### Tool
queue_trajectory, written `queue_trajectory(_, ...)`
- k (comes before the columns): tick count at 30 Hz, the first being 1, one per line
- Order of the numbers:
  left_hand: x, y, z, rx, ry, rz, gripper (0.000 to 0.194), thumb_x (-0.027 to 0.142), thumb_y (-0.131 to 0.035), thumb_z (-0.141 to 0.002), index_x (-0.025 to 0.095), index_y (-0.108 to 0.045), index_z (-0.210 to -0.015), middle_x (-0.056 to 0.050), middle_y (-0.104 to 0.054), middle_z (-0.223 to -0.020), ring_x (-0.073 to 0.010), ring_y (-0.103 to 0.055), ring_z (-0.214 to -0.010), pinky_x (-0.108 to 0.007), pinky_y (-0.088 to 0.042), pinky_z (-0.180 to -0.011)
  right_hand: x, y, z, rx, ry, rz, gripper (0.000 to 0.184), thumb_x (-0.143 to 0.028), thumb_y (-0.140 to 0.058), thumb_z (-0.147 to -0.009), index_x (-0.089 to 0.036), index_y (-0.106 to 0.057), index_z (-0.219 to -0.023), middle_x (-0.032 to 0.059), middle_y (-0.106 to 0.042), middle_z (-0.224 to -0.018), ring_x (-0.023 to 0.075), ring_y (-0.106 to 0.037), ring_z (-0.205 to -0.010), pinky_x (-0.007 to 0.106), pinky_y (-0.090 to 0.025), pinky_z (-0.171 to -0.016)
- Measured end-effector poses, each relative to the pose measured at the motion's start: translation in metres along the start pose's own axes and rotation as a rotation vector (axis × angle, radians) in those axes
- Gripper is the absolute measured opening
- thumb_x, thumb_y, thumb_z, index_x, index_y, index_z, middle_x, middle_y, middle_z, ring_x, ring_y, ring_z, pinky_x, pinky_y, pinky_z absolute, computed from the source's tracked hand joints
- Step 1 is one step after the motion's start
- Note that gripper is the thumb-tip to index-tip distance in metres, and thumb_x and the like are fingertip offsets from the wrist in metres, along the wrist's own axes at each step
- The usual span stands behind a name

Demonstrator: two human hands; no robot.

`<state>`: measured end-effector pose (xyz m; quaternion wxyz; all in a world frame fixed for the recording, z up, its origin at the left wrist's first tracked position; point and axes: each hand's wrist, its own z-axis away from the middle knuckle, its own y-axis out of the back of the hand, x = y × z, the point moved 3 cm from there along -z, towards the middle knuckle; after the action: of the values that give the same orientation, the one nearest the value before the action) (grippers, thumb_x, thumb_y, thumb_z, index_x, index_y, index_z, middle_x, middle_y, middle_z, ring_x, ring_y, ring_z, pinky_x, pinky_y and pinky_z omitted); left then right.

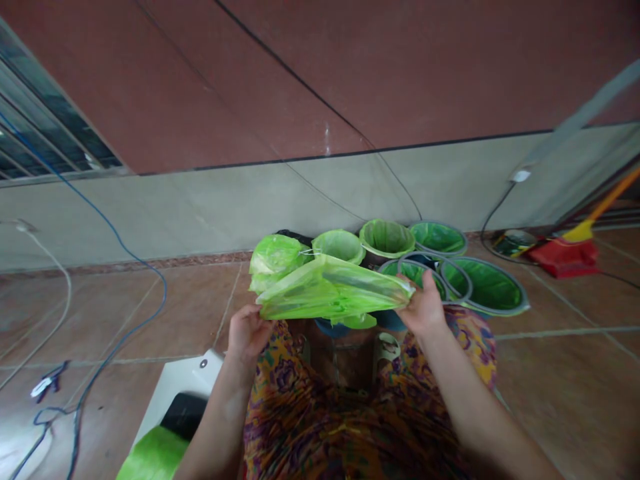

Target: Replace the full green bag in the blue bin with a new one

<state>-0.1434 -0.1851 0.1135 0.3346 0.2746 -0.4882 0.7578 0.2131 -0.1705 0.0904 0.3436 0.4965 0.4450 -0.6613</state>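
A thin bright-green plastic bag (325,293) is stretched sideways between my two hands, in front of my knees. My left hand (249,333) pinches its left end, fingers closed. At the right end, my right hand (424,308) grips the bag's edge, with the thumb standing up. Beyond the bag stand several bins lined with green bags, among them a pale-green lined bin (340,245), another lined bin (387,239) and a wide grey-rimmed bin (487,287). A crumpled green bag (275,257) bulges at the row's left end. The held bag partly hides the bins behind it.
Along the wall (215,213) a black cable hangs down. A blue cable (120,243) crosses the tiled floor at left. A red dustpan (565,257) lies at right. Near my left forearm is a white board (195,373) with a black object and green plastic on it.
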Motion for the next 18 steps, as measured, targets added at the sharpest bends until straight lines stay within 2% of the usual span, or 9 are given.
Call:
queue_trajectory(2, 0.002, 0.000, 0.001, -0.076, -0.062, -0.150, 0.033, 0.011, -0.070, -0.054, 0.015, -0.073, -0.086, -0.003, -0.075, -0.078, -0.0195, -0.070, -0.078, -0.028, -0.056, -0.075, -0.003, -0.001, 0.008, -0.036, -0.031, -0.024, 0.060, -0.079, -0.058, -0.076, -0.021, -0.064, -0.094, 0.0064, -0.071, -0.078, 0.0238, -0.069, -0.072, 0.037, -0.057, -0.069)
queue_trajectory(3, 0.002, 0.001, -0.001, -0.098, -0.090, -0.243, 0.036, 0.012, -0.074, -0.051, 0.015, -0.074, -0.087, -0.003, -0.075, -0.078, -0.0199, -0.070, -0.079, -0.028, -0.055, -0.075, -0.004, -0.002, 0.011, -0.049, -0.054, 0.003, 0.060, -0.071, -0.073, -0.067, -0.021, -0.066, -0.099, 0.0054, -0.072, -0.080, 0.0229, -0.068, -0.072, 0.036, -0.055, -0.069)
queue_trajectory(5, 0.001, 0.005, -0.009, -0.079, -0.138, -0.458, 0.038, 0.017, -0.080, -0.049, 0.015, -0.075, -0.086, -0.002, -0.074, -0.075, -0.0201, -0.069, -0.074, -0.029, -0.053, -0.073, -0.007, -0.002, 0.012, -0.093, -0.018, 0.277, 0.053, -0.048, -0.086, -0.056, -0.019, -0.069, -0.097, 0.0032, -0.071, -0.076, 0.0200, -0.064, -0.068, 0.033, -0.050, -0.068)
queue_trajectory(8, 0.007, 0.016, -0.030, 0.124, -0.247, -0.833, 0.024, 0.027, -0.076, -0.054, 0.015, -0.075, -0.076, 0.000, -0.067, -0.062, -0.0186, -0.062, -0.062, -0.028, -0.046, -0.062, -0.014, 0.001, -0.001, -0.092, 0.100, 0.742, 0.018, -0.031, -0.079, -0.062, -0.018, -0.070, -0.072, 0.0012, -0.063, -0.062, 0.0163, -0.055, -0.061, 0.030, -0.041, -0.064)
queue_trajectory(9, 0.012, 0.018, -0.037, 0.211, -0.301, -0.946, 0.019, 0.029, -0.074, -0.058, 0.016, -0.073, -0.071, 0.001, -0.064, -0.057, -0.0182, -0.059, -0.059, -0.027, -0.043, -0.058, -0.018, 0.002, -0.008, -0.045, 0.128, 0.784, 0.014, -0.031, -0.074, -0.068, -0.018, -0.069, -0.067, 0.0006, -0.061, -0.059, 0.0155, -0.053, -0.059, 0.030, -0.040, -0.062)
queue_trajectory(11, 0.024, 0.016, -0.046, 0.352, -0.405, -1.082, 0.017, 0.033, -0.069, -0.065, 0.016, -0.070, -0.064, 0.001, -0.056, -0.051, -0.0175, -0.055, -0.056, -0.027, -0.036, -0.054, -0.031, 0.004, -0.020, 0.111, 0.168, 0.678, 0.017, -0.034, -0.065, -0.075, -0.018, -0.068, -0.069, -0.0007, -0.058, -0.057, 0.0141, -0.049, -0.055, 0.028, -0.038, -0.058)
queue_trajectory(15, 0.046, -0.016, -0.039, 0.412, -0.528, -1.040, 0.022, 0.034, -0.059, -0.075, 0.017, -0.066, -0.064, 0.003, -0.049, -0.050, -0.0146, -0.047, -0.051, -0.026, -0.032, -0.050, -0.084, -0.004, -0.014, 0.346, 0.389, 0.390, 0.026, -0.041, -0.062, -0.079, -0.015, -0.066, -0.078, -0.0010, -0.057, -0.063, 0.0123, -0.047, -0.056, 0.026, -0.039, -0.054)
queue_trajectory(17, 0.057, -0.039, -0.019, 0.389, -0.668, -0.858, 0.025, 0.034, -0.053, -0.080, 0.016, -0.067, -0.071, 0.002, -0.052, -0.055, -0.0141, -0.047, -0.052, -0.025, -0.035, -0.050, -0.113, -0.009, 0.008, 0.396, 0.576, 0.373, 0.030, -0.045, -0.059, -0.083, -0.016, -0.065, -0.082, 0.0004, -0.058, -0.066, 0.0138, -0.050, -0.059, 0.027, -0.043, -0.056)
queue_trajectory(18, 0.062, -0.050, -0.006, 0.378, -0.799, -0.745, 0.026, 0.035, -0.051, -0.083, 0.017, -0.068, -0.077, 0.001, -0.056, -0.061, -0.0144, -0.051, -0.057, -0.024, -0.039, -0.053, -0.124, -0.010, 0.023, 0.453, 0.699, 0.364, 0.030, -0.046, -0.059, -0.085, -0.016, -0.065, -0.085, 0.0019, -0.060, -0.069, 0.0151, -0.052, -0.060, 0.028, -0.044, -0.057)
